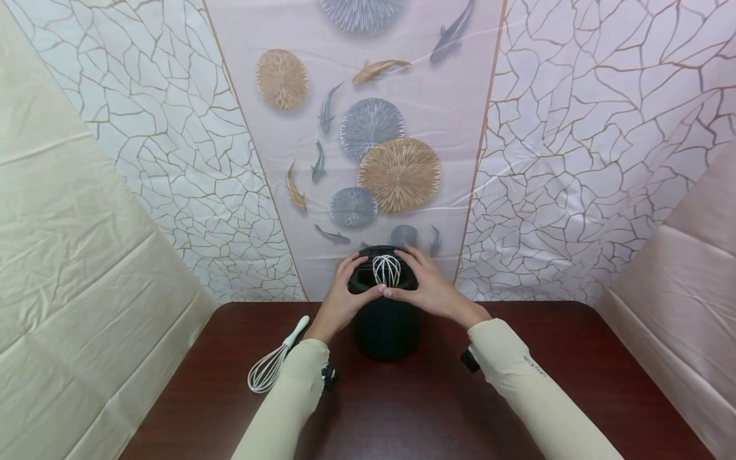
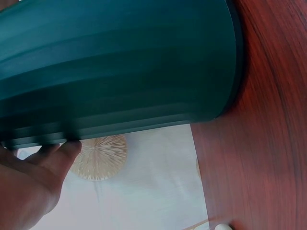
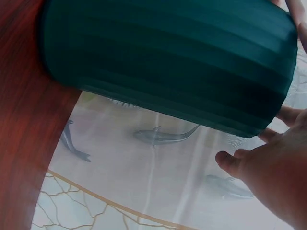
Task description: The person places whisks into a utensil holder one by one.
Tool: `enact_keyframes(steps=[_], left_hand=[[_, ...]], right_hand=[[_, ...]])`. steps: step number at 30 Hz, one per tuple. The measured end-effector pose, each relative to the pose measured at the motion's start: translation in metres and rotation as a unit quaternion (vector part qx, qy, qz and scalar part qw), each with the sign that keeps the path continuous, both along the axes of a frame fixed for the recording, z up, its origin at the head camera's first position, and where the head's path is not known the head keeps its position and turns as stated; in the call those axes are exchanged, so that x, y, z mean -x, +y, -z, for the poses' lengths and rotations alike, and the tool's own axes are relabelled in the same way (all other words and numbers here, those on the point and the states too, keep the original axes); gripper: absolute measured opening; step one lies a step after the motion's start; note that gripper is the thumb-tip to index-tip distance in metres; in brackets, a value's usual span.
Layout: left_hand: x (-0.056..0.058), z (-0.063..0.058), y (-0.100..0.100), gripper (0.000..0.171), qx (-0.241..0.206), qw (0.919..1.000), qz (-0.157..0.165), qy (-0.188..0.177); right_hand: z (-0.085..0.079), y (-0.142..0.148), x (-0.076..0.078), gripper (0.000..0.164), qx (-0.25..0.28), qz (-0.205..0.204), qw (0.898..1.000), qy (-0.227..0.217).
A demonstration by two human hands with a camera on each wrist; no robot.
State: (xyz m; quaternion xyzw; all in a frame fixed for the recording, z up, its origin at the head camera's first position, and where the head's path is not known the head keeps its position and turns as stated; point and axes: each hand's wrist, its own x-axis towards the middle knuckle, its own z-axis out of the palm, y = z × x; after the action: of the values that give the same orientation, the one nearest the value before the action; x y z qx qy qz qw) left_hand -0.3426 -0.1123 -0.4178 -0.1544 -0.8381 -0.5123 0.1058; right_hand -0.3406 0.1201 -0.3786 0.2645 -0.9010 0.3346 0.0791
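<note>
A dark green ribbed bin (image 1: pixel 386 332) with a black top stands upright on the table. The white wire head of a whisk (image 1: pixel 386 271) shows at its top, handle hidden. My left hand (image 1: pixel 343 300) grips the top from the left, fingers on the side and thumb across the front. From the right, my right hand (image 1: pixel 432 291) holds it likewise, the two thumb tips meeting just below the wire head. In the left wrist view, the left fingers (image 2: pixel 60 158) press the bin's ribbed side. The right wrist view has the right hand (image 3: pixel 276 160) at the bin's upper end.
Another white whisk (image 1: pixel 275 363) lies on the dark red wooden table (image 1: pixel 402 415), left of the bin and beside the left forearm. A patterned cloth (image 1: pixel 368 160) hangs behind the table, and pale cloth (image 1: pixel 86 255) closes off the left side.
</note>
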Motion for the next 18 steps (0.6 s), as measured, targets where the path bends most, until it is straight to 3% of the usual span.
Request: enact_keyframes(steps=[13, 18], left_hand=[[0.003, 0.002, 0.001, 0.084, -0.006, 1.0000, 0.004, -0.006], [0.002, 0.003, 0.000, 0.083, 0.024, 0.9997, -0.009, 0.001]], right_hand=[[0.012, 0.004, 0.004, 0.095, 0.016, -0.005, 0.999, -0.042], [0.015, 0.003, 0.004, 0.088, 0.016, -0.009, 0.999, -0.041]])
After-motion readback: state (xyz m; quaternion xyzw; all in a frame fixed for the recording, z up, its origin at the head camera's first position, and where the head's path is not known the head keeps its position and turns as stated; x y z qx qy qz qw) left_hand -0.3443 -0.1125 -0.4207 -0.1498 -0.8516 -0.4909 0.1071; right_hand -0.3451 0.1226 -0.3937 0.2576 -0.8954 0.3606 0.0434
